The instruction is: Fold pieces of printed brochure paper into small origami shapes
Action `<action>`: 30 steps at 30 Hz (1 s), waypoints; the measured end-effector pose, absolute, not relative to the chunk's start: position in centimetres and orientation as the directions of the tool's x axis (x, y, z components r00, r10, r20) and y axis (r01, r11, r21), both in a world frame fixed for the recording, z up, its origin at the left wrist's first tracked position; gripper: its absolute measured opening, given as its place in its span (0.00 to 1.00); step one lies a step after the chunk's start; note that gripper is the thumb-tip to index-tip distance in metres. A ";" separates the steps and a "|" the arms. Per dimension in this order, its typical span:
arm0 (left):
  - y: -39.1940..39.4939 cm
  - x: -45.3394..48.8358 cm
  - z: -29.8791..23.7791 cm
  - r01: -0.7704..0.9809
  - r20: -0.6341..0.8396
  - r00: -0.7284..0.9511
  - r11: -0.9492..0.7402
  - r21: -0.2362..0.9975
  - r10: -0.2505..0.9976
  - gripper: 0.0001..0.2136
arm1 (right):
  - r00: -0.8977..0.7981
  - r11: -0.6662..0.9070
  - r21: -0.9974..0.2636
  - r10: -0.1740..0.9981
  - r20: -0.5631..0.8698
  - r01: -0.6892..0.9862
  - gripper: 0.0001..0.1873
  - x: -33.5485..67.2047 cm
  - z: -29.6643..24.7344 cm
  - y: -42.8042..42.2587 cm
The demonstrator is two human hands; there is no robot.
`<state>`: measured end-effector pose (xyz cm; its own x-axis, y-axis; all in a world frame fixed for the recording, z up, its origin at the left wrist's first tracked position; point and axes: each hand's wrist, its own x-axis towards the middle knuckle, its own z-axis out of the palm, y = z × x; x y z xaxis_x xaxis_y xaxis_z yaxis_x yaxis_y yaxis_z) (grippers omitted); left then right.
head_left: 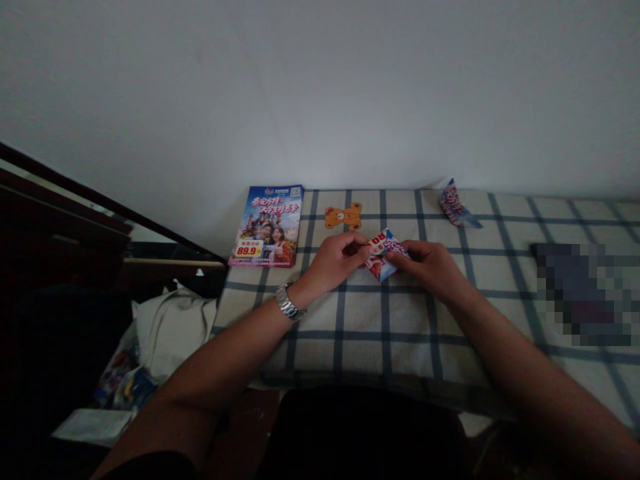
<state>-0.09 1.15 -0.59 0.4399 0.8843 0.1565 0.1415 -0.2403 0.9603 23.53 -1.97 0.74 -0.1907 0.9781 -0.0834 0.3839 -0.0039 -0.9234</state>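
Observation:
Between my two hands is a small folded paper [381, 268], a diamond shape printed in blue, red and white with a yellow strip. My left hand [345, 257], with a metal watch [289, 302] on its wrist, pinches the paper's left corner. On the opposite side my right hand [431, 267] grips the paper, its thumb lying on the printed face. The paper is held just over the checked cloth [320, 337]. Behind my right hand, near the wall, a separate folded paper piece [455, 205] in similar print rests on the cloth.
A stack of printed flyers [270, 227] lies at the back left by the wall [320, 93]. A brown bear figure [343, 216] is on the cloth beside it. To the right lies a dark, pixelated flat object [575, 287]. A white bag [173, 327] sits low at the left.

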 end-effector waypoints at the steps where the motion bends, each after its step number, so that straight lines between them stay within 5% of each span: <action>1: 1.2 -0.1 -0.6 0.141 0.158 0.440 -0.242 0.960 0.884 0.14 | -0.190 -0.009 -0.924 0.978 -0.089 0.382 0.23 23.6 0.6 -1.9; 15: 2.0 -0.5 -1.2 0.044 0.157 0.395 -0.189 0.981 0.905 0.15 | -0.194 -0.114 -0.976 0.969 -0.150 0.185 0.25 23.9 1.2 -1.7; 30: 2.0 -0.4 -1.6 0.022 0.200 0.358 -0.222 0.975 0.912 0.18 | -0.152 -0.094 -0.976 0.980 -0.125 0.196 0.27 24.1 0.9 -1.7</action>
<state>-0.44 1.98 -1.63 0.3580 0.9121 0.1998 0.0225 -0.2224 0.9747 24.09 -1.69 0.95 -0.1522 0.9804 -0.1250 0.1962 -0.0939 -0.9761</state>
